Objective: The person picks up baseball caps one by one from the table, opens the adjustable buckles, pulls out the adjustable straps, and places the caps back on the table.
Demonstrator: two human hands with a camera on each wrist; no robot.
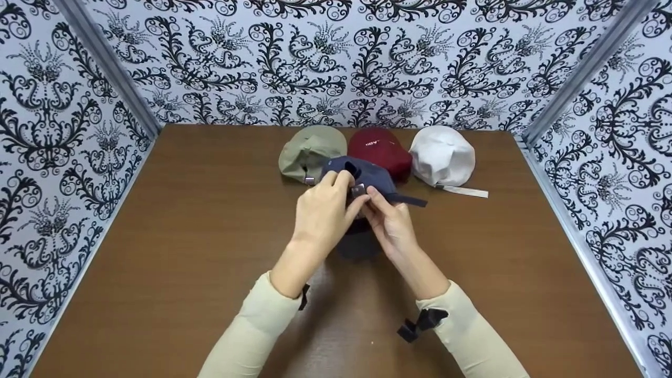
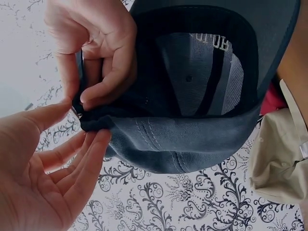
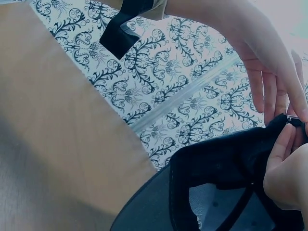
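Observation:
Both hands hold a navy cap (image 1: pixel 375 176) above the table, at its back strap. My left hand (image 1: pixel 320 210) pinches the strap end by the metal buckle (image 1: pixel 358 190) between thumb and fingers. On the other side of the buckle my right hand (image 1: pixel 391 223) pinches the strap, with thumb and fingertips close to the left ones. A loose strap tail (image 1: pixel 412 199) sticks out to the right. In the left wrist view the cap's inside (image 2: pixel 178 72) faces the camera, with pale lettering and mesh showing through. The right wrist view has the buckle (image 3: pixel 291 118) between the fingertips.
Behind the hands, a khaki cap (image 1: pixel 315 144), a dark red cap (image 1: pixel 378 144) and a white cap (image 1: pixel 443 155) with its strap hanging out stand in a row on the brown table (image 1: pixel 210 236). Patterned panels (image 1: pixel 315 63) enclose the table at the back and sides.

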